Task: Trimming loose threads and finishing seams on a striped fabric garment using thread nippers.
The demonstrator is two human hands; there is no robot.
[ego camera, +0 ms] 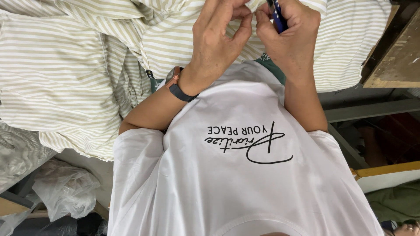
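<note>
Left hand: our left hand (218,39) pinches a small fold of the striped fabric (61,74) between thumb and forefinger, near the top edge of the view.
Right hand: our right hand (291,37) is closed around a blue-handled tool (276,15), its fingertips touching the same fold beside the left thumb.
Tool: only the blue handle shows; we take it for small snips or a pen, but the working end is hidden.
Fabric location: the beige-and-white striped cloth lies heaped on the work surface ahead of us, spreading out to the left.
Technique: we judge that the fold should be kept taut between both hands, with the tool tip close to the pinch and clear of the fingers.
Wrist: a smartwatch (177,83) with a dark band sits on the left wrist.
Surroundings: clear plastic bags (65,192) lie lower left; a wooden bench edge (393,57) stands at right.
</note>
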